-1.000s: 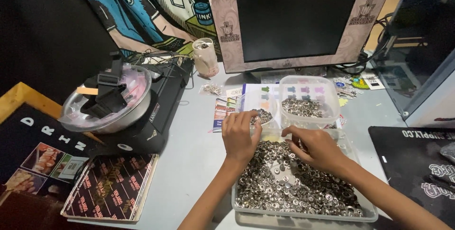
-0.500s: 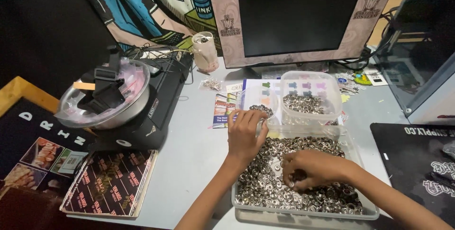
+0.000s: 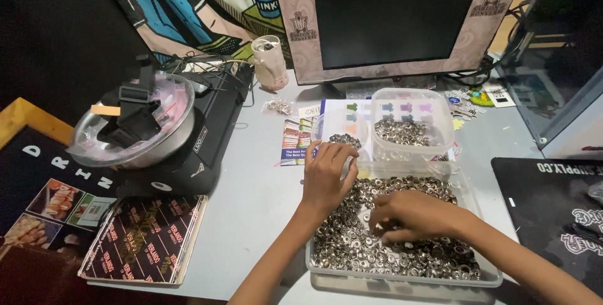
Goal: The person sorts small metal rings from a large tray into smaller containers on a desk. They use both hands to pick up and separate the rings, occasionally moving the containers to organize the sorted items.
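— Metal rings [image 3: 402, 242] heap in your clear tray [image 3: 402, 278] on the table [image 3: 251, 204]; why both hands there?
— Your right hand [image 3: 411, 215] pinches among them, your left hand [image 3: 328, 176] rests spread, nearer the small tub [image 3: 411, 130].

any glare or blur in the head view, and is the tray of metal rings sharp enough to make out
Head view: the metal rings glint brightly in the clear tray yet stay fairly sharp; the right hand is slightly soft; the monitor is dark with little glare; the upper left corner falls into deep shadow.
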